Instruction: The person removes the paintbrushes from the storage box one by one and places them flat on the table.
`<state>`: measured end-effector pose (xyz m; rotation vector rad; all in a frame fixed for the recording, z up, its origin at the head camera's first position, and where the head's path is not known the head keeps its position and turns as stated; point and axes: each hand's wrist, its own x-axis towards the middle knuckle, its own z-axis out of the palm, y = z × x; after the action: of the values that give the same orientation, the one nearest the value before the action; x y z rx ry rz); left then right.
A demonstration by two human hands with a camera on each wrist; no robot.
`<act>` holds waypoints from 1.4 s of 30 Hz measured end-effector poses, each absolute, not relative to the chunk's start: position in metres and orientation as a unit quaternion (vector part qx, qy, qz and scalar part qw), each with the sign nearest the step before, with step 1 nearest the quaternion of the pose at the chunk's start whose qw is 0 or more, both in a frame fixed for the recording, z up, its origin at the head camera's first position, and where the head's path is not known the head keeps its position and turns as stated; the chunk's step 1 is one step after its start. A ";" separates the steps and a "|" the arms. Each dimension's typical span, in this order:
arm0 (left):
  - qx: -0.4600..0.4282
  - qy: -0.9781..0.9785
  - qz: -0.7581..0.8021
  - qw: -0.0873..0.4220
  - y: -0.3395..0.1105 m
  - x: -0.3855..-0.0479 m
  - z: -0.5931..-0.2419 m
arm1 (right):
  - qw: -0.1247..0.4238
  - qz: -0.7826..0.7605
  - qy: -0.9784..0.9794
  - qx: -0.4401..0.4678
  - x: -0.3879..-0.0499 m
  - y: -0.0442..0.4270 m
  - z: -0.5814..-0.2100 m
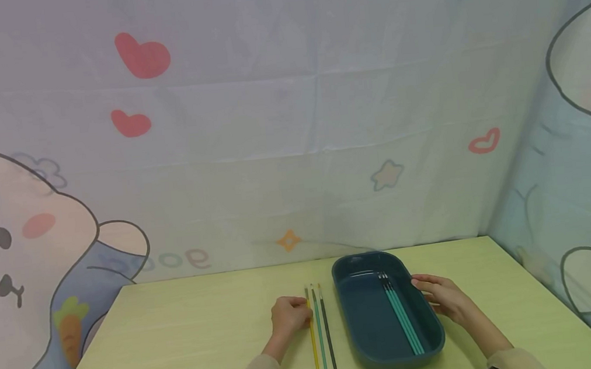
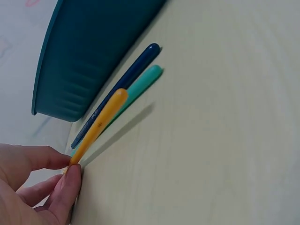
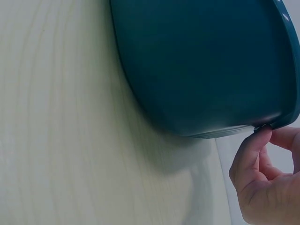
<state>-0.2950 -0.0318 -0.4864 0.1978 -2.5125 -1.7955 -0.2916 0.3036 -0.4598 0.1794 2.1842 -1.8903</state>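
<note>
My left hand [image 1: 288,316] pinches a slim yellow paintbrush [image 2: 105,115] between thumb and fingers. In the left wrist view its handle end stands off the table, with a shadow beneath. To its right lie a green paintbrush [image 1: 320,335] and a dark blue one [image 1: 327,334], roughly parallel, tips pointing away. A deep dark teal tray [image 1: 362,319] stands right of them. Several teal paintbrushes [image 1: 404,318] lie side by side inside it, light tips at the far end. My right hand [image 3: 267,178] holds the tray's right rim between thumb and fingers.
Everything stands on a pale yellow wood-grain table [image 1: 182,335]. Behind it hangs a printed cloth [image 1: 275,198] with hearts and a cartoon animal. Another printed cloth [image 1: 565,196] borders the right side.
</note>
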 end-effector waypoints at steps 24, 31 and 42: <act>0.033 -0.845 -0.529 0.069 -0.029 -0.289 -0.487 | 0.119 -0.651 0.747 0.067 -0.293 0.304 -0.463; 0.027 -0.845 -0.529 0.074 -0.030 -0.289 -0.488 | 0.120 -0.655 0.743 0.065 -0.293 0.303 -0.463; 0.033 -0.846 -0.529 0.060 -0.031 -0.283 -0.480 | 0.116 -0.649 0.749 0.068 -0.293 0.303 -0.462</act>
<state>-0.2834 -0.0307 -0.4804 0.1008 -2.5591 -1.6025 -0.2928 0.3035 -0.4617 0.1978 2.1943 -1.8999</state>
